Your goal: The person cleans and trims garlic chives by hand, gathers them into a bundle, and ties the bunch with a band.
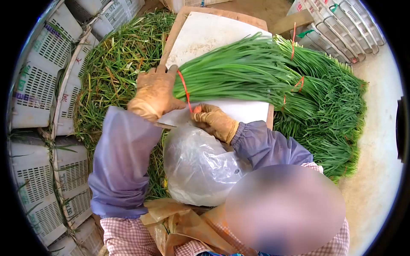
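A large bunch of green garlic chives (239,68) lies across a white board, its leaf tips pointing right. My left hand (156,91), in a tan glove, grips the bunch's left end, with fingers above and thumb below; the cut ends are hidden under it. A thin red tie (184,87) crosses the bunch just beside this hand. Below the bunch, my right hand (213,121), also gloved, pinches the lower end of that tie between thumb and fingers. A clear plastic bag (198,168) bulges in front of me, under my right hand.
Tied chive bunches (329,106) are piled on the right of the white board (213,30). Loose leaf trimmings (115,55) heap up at the left. White plastic crates (38,94) line the left side, and more crates (337,25) stand at upper right.
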Tool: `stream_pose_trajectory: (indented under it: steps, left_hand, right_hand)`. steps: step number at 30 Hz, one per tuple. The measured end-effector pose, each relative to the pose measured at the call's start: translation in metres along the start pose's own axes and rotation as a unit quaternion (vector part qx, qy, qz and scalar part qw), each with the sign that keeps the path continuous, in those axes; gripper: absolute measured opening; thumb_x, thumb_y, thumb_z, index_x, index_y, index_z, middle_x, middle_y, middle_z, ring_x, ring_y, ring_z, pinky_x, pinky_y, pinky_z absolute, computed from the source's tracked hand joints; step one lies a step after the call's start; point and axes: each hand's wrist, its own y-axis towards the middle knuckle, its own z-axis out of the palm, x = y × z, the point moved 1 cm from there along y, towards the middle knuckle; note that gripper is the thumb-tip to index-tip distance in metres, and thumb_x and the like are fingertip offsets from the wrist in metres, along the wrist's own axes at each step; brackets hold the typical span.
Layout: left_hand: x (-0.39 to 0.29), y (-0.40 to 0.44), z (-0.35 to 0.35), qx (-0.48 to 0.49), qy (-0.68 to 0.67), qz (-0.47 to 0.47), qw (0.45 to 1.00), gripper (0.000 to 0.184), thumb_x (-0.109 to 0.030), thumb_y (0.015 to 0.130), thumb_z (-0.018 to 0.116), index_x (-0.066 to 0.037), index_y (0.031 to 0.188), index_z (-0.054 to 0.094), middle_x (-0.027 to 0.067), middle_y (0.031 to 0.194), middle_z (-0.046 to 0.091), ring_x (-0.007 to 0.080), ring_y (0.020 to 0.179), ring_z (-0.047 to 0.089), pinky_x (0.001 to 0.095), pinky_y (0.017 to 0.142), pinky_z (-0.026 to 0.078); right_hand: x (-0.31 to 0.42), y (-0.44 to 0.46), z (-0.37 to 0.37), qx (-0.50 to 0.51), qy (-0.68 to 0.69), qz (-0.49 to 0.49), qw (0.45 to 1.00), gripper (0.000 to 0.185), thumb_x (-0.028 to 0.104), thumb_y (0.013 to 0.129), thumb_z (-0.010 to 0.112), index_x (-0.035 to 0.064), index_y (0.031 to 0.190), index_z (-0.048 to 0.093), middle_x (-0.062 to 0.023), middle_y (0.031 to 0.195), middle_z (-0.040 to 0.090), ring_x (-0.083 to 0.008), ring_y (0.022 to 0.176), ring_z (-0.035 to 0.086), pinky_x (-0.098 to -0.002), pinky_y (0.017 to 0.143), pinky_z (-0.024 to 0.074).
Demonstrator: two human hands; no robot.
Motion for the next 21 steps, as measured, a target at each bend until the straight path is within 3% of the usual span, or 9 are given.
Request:
stream_pose_trajectory:
  steps: [4, 5, 6, 7, 9, 13, 14, 20, 21]
  left_hand:
    - [0.006, 0.02, -0.032, 0.053, -0.007, 0.04, 0.998, 0.081, -0.048, 0.057, 0.078, 0.001, 0.116, 0.051, 0.0119, 0.104, 0.058, 0.0235, 0.098, 0.056, 0.0383, 0.084, 0.044]
    - [0.016, 0.015, 0.007, -0.073, -0.054, 0.13, 0.987, 0.05, -0.036, 0.065, 0.073, -0.004, 0.1, 0.059, 0.0104, 0.09, 0.06, 0.0225, 0.084, 0.058, 0.0359, 0.074, 0.047]
    - [0.027, 0.009, 0.027, -0.078, -0.071, 0.139, 0.985, 0.058, -0.039, 0.06, 0.075, -0.003, 0.102, 0.059, 0.0119, 0.092, 0.06, 0.0245, 0.086, 0.059, 0.0369, 0.076, 0.047]
    - [0.018, 0.012, 0.036, -0.051, -0.104, 0.129, 0.985, 0.065, -0.042, 0.056, 0.077, -0.003, 0.105, 0.058, 0.0135, 0.094, 0.061, 0.0265, 0.088, 0.059, 0.0378, 0.077, 0.047]
    - [-0.006, 0.03, 0.048, 0.039, -0.22, 0.076, 0.972, 0.081, -0.047, 0.046, 0.081, -0.003, 0.109, 0.056, 0.0166, 0.098, 0.062, 0.0306, 0.092, 0.06, 0.0398, 0.079, 0.048]
    - [-0.025, -0.001, 0.016, -0.056, -0.376, 0.037, 0.924, 0.098, -0.045, 0.038, 0.085, -0.002, 0.118, 0.05, 0.0195, 0.102, 0.062, 0.0356, 0.097, 0.059, 0.0413, 0.085, 0.047]
    - [-0.026, -0.017, 0.001, -0.101, -0.407, 0.039, 0.907, 0.098, -0.042, 0.038, 0.085, -0.002, 0.119, 0.048, 0.0192, 0.102, 0.061, 0.0362, 0.098, 0.058, 0.0413, 0.086, 0.046]
    - [-0.019, -0.042, -0.066, -0.436, -0.421, 0.091, 0.79, 0.109, -0.04, 0.037, 0.083, 0.001, 0.128, 0.038, 0.0211, 0.113, 0.053, 0.0393, 0.107, 0.049, 0.0439, 0.093, 0.039]
    - [-0.017, -0.047, -0.073, -0.488, -0.419, 0.101, 0.759, 0.115, -0.048, 0.04, 0.082, 0.001, 0.131, 0.034, 0.021, 0.12, 0.05, 0.0362, 0.112, 0.048, 0.043, 0.097, 0.037]
  right_hand:
    - [0.025, -0.012, 0.014, 0.017, -0.116, 0.079, 0.99, 0.023, 0.013, 0.084, 0.063, 0.0051, 0.105, 0.059, -0.0005, 0.072, 0.057, -0.0055, 0.048, 0.041, -0.0201, 0.043, 0.0341]
    - [0.003, 0.01, -0.005, 0.006, -0.223, 0.004, 0.975, 0.024, 0.013, 0.085, 0.062, 0.0063, 0.108, 0.059, -0.0012, 0.074, 0.058, -0.0054, 0.048, 0.043, -0.0201, 0.042, 0.0358]
    - [-0.018, 0.044, -0.017, 0.027, -0.32, -0.085, 0.943, 0.026, 0.012, 0.085, 0.061, 0.0074, 0.111, 0.059, -0.0018, 0.077, 0.06, -0.0053, 0.048, 0.044, -0.02, 0.042, 0.0375]
    - [0.019, 0.013, 0.002, 0.085, -0.024, 0.039, 0.995, 0.025, 0.011, 0.086, 0.058, 0.0113, 0.111, 0.06, -0.0052, 0.088, 0.063, -0.0084, 0.055, 0.052, -0.0214, 0.049, 0.0452]
    - [0.023, 0.015, -0.01, 0.068, -0.151, -0.058, 0.984, 0.027, 0.008, 0.084, 0.057, 0.0076, 0.112, 0.059, -0.0088, 0.095, 0.063, -0.0167, 0.07, 0.053, -0.0274, 0.061, 0.0444]
    - [0.018, 0.021, -0.066, -0.074, -0.674, -0.379, 0.631, 0.033, 0.003, 0.08, 0.053, 0.0003, 0.113, 0.057, -0.016, 0.108, 0.061, -0.0334, 0.099, 0.056, -0.0394, 0.085, 0.0429]
    - [0.032, -0.008, -0.034, -0.071, -0.471, -0.429, 0.767, 0.033, 0.002, 0.081, 0.052, -0.0026, 0.113, 0.056, -0.0197, 0.111, 0.059, -0.0361, 0.103, 0.054, -0.0388, 0.09, 0.0414]
    - [0.139, -0.054, -0.007, -0.152, -0.719, -0.529, 0.424, 0.031, 0.006, 0.085, 0.05, -0.0038, 0.114, 0.055, -0.0243, 0.111, 0.057, -0.0381, 0.103, 0.053, -0.0414, 0.092, 0.0391]
    - [0.152, -0.076, 0.032, -0.085, -0.673, -0.54, 0.498, 0.03, 0.006, 0.084, 0.053, -0.0038, 0.112, 0.056, -0.0224, 0.106, 0.06, -0.0382, 0.097, 0.055, -0.0417, 0.087, 0.0414]
